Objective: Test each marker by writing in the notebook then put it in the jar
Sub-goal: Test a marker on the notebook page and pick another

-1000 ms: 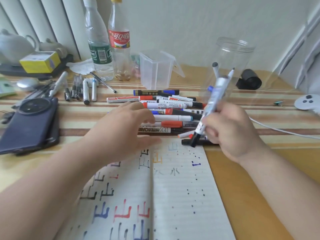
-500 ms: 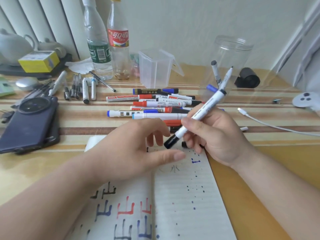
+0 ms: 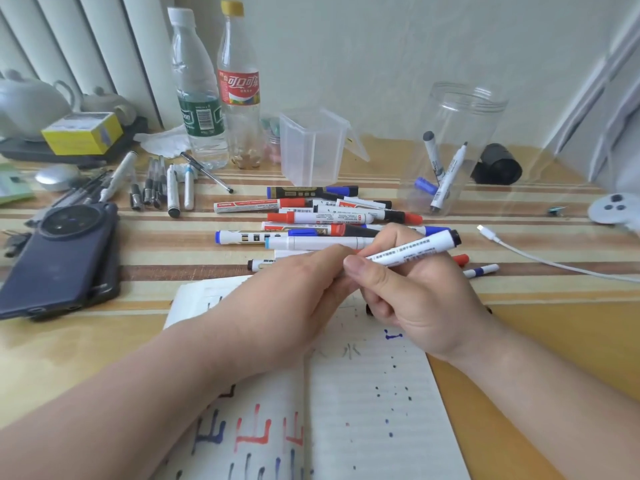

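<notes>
My right hand [image 3: 419, 306] grips a white marker [image 3: 412, 252] above the top of the open notebook [image 3: 374, 410]; the marker's black end points up and right. My left hand [image 3: 287, 299] meets it from the left, its fingertips closed round the marker's near end, which they hide. The pages carry red, blue and black test strokes and ink dots. A pile of several markers [image 3: 311, 216] lies just beyond the hands. Standing at the back right, the clear jar [image 3: 464, 109] holds two markers and a blue piece.
A dark phone [image 3: 59, 261] lies at the left beside a row of pens [image 3: 152, 185]. Two bottles [image 3: 199, 98] and a clear plastic box [image 3: 311, 147] stand at the back. A white cable [image 3: 540, 258], a black roll [image 3: 498, 166] and a white controller [image 3: 613, 207] sit on the right.
My right hand has tipped the marker from upright to nearly level. My left hand came off the notebook and closed on the marker's black-capped end.
</notes>
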The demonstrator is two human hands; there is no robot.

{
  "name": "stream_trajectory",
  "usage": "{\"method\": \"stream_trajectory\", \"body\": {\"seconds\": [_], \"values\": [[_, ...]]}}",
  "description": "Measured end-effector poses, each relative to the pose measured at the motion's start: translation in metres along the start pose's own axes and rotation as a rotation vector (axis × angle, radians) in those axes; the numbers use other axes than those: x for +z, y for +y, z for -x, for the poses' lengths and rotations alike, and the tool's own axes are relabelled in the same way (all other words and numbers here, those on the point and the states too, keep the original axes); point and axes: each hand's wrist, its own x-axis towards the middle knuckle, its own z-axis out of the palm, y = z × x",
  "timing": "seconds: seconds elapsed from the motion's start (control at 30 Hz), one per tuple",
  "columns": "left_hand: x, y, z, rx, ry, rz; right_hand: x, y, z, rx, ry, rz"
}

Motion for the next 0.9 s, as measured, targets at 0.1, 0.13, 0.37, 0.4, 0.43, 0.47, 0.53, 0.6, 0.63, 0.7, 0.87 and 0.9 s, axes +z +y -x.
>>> {"method": "stream_trajectory", "body": {"seconds": [0.1, 0.13, 0.37, 0.4, 0.43, 0.47, 0.53, 0.6, 0.63, 0.7, 0.87, 0.9], "values": [[0.001, 0.001, -0.003, -0.003, 0.034, 0.0, 0.0, -0.002, 0.0, -0.033, 0.013, -0.017], [0.001, 0.0, -0.003, -0.008, 0.049, 0.007, 0.0, -0.002, 0.0, -0.038, 0.013, -0.024], [-0.01, -0.005, 0.003, -0.081, -0.069, 0.204, -0.011, -0.012, -0.002, -0.05, 0.166, -0.056], [-0.013, -0.006, 0.005, -0.104, -0.073, 0.228, -0.018, -0.019, -0.002, -0.019, 0.194, -0.083], [-0.015, -0.007, 0.008, -0.112, -0.071, 0.248, -0.026, -0.026, -0.001, 0.044, 0.18, -0.095], [-0.016, -0.007, 0.009, -0.117, -0.068, 0.262, -0.034, -0.034, 0.001, 0.138, 0.116, -0.088], [-0.02, -0.008, 0.011, -0.148, -0.075, 0.271, -0.047, -0.041, 0.01, 0.36, -0.091, -0.006], [-0.021, -0.008, 0.011, -0.177, -0.091, 0.261, -0.05, -0.035, 0.021, 0.48, -0.228, 0.117], [-0.021, -0.008, 0.01, -0.187, -0.092, 0.251, -0.05, -0.029, 0.025, 0.487, -0.223, 0.138], [-0.018, -0.008, 0.008, -0.2, -0.074, 0.181, -0.048, -0.015, 0.027, 0.418, -0.085, 0.064], [-0.012, -0.012, 0.007, -0.188, -0.148, -0.129, -0.046, 0.001, 0.016, 0.157, 0.058, -0.035], [-0.012, -0.012, 0.007, -0.182, -0.168, -0.148, -0.045, 0.003, 0.015, 0.14, 0.037, -0.032]]}}
